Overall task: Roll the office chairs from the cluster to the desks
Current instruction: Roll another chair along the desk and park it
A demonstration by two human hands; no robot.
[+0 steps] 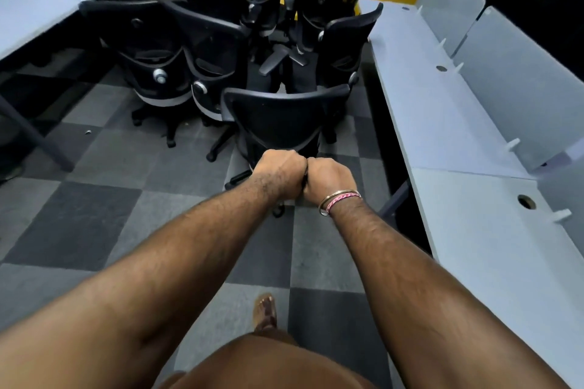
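Several black mesh-back office chairs point(196, 41) stand bunched together at the far end of the aisle. The nearest chair point(278, 117) has its back turned toward me, and one of its castors point(278, 211) shows below my hands. My left hand point(279, 174) and my right hand point(328, 177) are curled into fists side by side, knuckles touching, just behind that chair's back. A thin dark part of the chair shows between them; the rest of the grip is hidden.
A long white desk point(442, 123) with divider panels runs along the right, with a cable hole point(526, 201) near me. Another white desk point(38, 9) stands at the left on dark legs. The floor is grey checkered carpet point(104, 224). My foot point(265, 313) is below.
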